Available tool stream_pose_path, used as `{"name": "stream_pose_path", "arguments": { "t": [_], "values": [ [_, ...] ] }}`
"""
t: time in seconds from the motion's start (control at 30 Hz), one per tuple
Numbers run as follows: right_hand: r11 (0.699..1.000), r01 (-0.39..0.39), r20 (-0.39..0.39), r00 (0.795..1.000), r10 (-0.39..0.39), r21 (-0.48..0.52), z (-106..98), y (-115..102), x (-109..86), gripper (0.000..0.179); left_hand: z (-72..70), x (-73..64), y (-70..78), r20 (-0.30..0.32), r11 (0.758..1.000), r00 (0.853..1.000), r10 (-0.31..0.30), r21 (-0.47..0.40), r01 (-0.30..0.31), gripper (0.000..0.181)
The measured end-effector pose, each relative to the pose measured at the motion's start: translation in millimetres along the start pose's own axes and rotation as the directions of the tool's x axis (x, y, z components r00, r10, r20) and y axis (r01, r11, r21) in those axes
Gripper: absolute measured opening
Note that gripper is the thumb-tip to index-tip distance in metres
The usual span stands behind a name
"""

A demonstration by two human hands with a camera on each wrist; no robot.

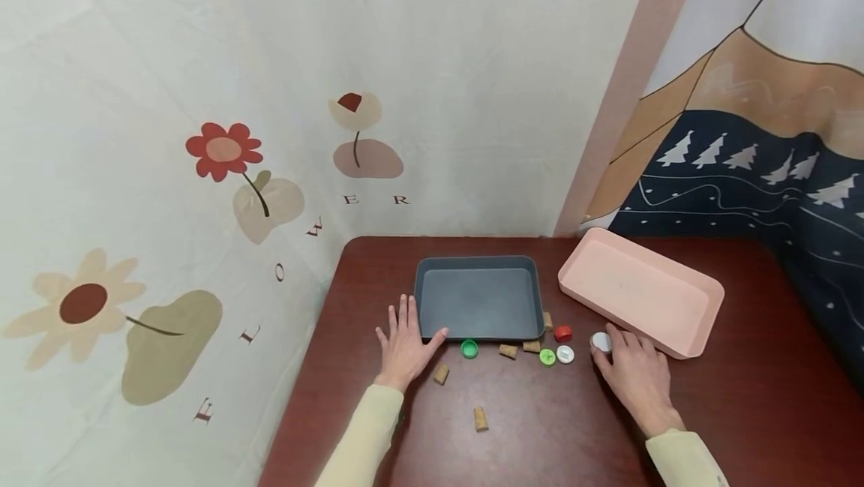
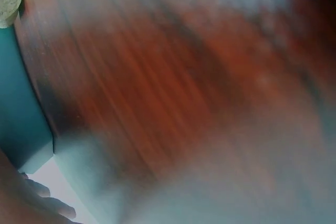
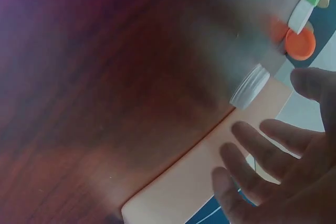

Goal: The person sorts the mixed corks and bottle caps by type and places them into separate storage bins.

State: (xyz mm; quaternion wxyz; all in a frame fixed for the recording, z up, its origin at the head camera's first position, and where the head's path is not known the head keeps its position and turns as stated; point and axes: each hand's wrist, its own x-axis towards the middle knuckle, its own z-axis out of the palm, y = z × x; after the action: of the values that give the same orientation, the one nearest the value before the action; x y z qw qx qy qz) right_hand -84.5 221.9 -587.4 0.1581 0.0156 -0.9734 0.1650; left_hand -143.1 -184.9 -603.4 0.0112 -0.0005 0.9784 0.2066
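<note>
My left hand [image 1: 407, 348] lies spread at the left side of a dark grey tray [image 1: 478, 298]. Its thumb is by the tray's near left corner; whether they touch I cannot tell. A cork [image 1: 442, 374] lies just right of that hand. By the near edge of a pink tray [image 1: 637, 290] is my right hand [image 1: 637, 374], thumb and fingers apart around a white cap [image 1: 601, 342]. In the right wrist view the cap [image 3: 250, 86] stands beyond the fingertips, not visibly pinched. Only part of the left hand [image 2: 23, 200] shows in its wrist view, beside the grey tray's wall.
Between the hands lie a green cap [image 1: 469, 349], a light green cap [image 1: 547, 357], another white cap [image 1: 565, 354], a red cap [image 1: 563, 333] and several corks [image 1: 508, 352]. A lone cork [image 1: 481, 419] is nearer the front. Printed curtains [image 1: 472, 97] hang behind the brown table [image 1: 540, 434].
</note>
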Motion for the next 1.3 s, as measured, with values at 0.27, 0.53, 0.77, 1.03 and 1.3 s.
{"name": "stream_pose_path", "arguments": {
  "t": [0.27, 0.53, 0.77, 1.03, 1.3],
  "values": [
    [1.000, -0.022, 0.139, 0.990, 0.022, -0.002, 0, 7, 2.4, 0.050, 3.6, 0.4, 3.0, -0.018, 0.998, 0.999, 0.034, 0.047, -0.033, 0.108],
    [0.999, 0.047, 0.092, 0.995, -0.046, -0.012, 2, 9, 3.2, 0.040, 3.2, 0.3, 4.6, -0.015, 0.998, 0.999, 0.033, 0.047, -0.032, 0.108],
    [0.999, 0.048, 0.106, 0.993, -0.049, 0.007, 1, 11, 4.3, 0.042, 0.6, 1.3, 4.0, -0.005, 0.999, 1.000, 0.024, 0.029, -0.024, 0.108],
    [0.993, 0.084, -0.024, 0.996, -0.082, 0.085, 0, 4, -0.3, 0.042, -0.5, 0.7, 1.7, -0.009, 1.000, 1.000, 0.016, 0.026, -0.016, 0.108],
    [0.979, 0.133, -0.106, 0.987, -0.118, 0.152, 0, -25, 7.4, 0.047, -0.6, -1.8, 1.6, -0.017, 1.000, 1.000, 0.013, 0.015, -0.012, 0.107]
  ]
}}
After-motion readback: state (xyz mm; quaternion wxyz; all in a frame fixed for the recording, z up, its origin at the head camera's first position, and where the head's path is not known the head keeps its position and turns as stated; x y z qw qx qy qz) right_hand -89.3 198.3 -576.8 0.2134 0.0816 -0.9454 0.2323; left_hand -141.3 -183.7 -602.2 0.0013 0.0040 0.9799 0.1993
